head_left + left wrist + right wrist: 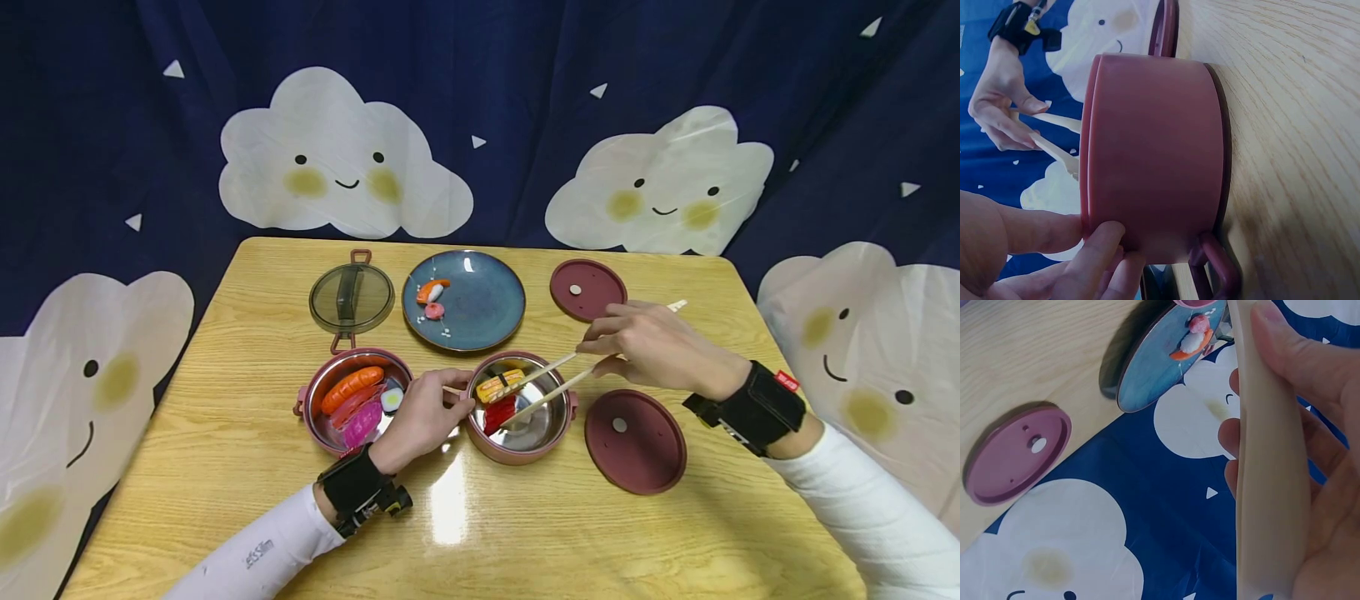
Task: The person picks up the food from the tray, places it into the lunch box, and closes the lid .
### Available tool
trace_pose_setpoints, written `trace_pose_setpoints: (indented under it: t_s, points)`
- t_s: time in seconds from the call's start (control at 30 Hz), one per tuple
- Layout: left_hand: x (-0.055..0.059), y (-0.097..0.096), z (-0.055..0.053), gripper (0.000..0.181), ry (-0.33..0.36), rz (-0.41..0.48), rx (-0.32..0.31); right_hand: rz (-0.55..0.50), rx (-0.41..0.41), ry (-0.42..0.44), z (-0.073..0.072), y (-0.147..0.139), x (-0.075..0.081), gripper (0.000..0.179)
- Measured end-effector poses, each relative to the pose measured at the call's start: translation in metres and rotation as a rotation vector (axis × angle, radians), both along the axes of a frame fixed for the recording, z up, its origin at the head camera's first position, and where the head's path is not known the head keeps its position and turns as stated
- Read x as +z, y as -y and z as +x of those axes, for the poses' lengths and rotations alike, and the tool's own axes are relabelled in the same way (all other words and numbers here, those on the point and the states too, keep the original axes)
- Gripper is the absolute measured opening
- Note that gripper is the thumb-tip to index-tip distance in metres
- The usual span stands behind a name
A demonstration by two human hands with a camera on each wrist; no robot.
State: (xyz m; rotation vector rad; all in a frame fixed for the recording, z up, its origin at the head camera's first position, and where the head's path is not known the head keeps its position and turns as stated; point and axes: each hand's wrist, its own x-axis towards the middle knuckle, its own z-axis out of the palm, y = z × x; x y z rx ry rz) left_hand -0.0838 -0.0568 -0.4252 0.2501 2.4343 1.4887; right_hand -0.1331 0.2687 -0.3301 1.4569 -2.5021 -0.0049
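My left hand (427, 417) pinches the rim of a small pink pot (1154, 156) at its left side. Above the pot's right side, my right hand (637, 346) holds a pair of pale chopsticks (551, 395), which reach down into it. Inside lie a yellow toy piece with a dark band (501, 386) and a red toy piece (498, 413). One chopstick tip is at the yellow piece, the other at the red one; whether they grip either, I cannot tell. In the right wrist view the chopsticks (1269, 475) appear large between thumb and fingers.
Left of my left hand stands another pink pot (309, 417) with a sausage and other toy food. Behind are a glass lid (371, 300) and a blue plate (480, 308) carrying toy shrimp and a pink piece. Two maroon lids (588, 275) lie at the right.
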Motion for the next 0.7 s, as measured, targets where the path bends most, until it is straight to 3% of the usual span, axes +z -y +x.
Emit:
trace_pose_setpoints:
  t_s: [0.7]
  points:
    - [0.0018,0.0000,0.0000,0.040,0.012,-0.003,0.002,-0.015,0.019,-0.004,0.0029,0.0006,-0.0003,0.030]
